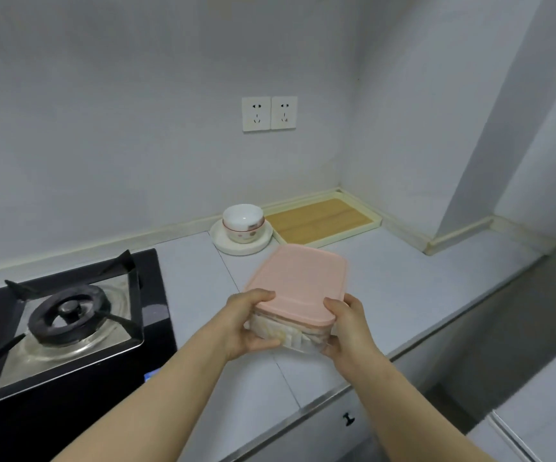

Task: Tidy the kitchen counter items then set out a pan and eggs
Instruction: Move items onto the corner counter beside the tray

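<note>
A clear plastic container (290, 335) with a pink lid (298, 281) is held above the grey counter (403, 288), tilted away from me. My left hand (248, 323) grips its near left corner, thumb on the lid edge and fingers underneath. My right hand (346, 326) grips the near right corner the same way. Pale contents show through the clear wall, but I cannot tell what they are. No pan or eggs are in view.
A black gas stove (70, 315) with a burner grate fills the left. Two stacked white bowls (243, 223) sit on a white plate (226, 243) at the back wall. Beside it lies a wooden board in a cream tray (323, 220). Two wall sockets (269, 113) hang above.
</note>
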A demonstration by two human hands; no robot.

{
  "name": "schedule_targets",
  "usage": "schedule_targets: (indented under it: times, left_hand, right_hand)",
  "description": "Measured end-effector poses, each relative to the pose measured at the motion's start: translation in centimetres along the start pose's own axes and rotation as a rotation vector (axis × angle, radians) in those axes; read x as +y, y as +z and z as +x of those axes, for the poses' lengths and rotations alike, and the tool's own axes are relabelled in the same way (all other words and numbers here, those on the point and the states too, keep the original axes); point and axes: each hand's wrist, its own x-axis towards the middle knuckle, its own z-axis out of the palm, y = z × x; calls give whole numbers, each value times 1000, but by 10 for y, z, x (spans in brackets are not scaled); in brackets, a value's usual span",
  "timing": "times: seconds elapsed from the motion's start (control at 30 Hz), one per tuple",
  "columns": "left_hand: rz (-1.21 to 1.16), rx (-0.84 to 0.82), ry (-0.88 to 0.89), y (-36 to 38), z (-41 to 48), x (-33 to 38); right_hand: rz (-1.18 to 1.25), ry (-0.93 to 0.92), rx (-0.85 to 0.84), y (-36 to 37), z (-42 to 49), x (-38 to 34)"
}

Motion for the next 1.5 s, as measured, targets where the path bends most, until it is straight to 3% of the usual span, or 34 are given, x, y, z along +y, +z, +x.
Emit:
schedule_targets:
  times: [0.17, 0.57, 0.77, 1.27, 1.5]
  left_hand:
    - [-43, 23, 19, 7, 46, 25]
    - [-147, 45, 300, -1, 98, 91]
    - [-43, 50, 314, 8, 117, 105]
    - [241, -275, 6, 184, 204, 68]
    - [259, -201, -66, 202, 234, 55]
  right_hand:
    - [-13, 2, -17, 12, 53, -22]
    - [52, -80, -135, 73, 138, -65]
    - [43, -48, -135, 65, 171, -75]
    - [267, -141, 370, -113, 214, -114]
    - [194, -74, 437, -137, 231, -100]
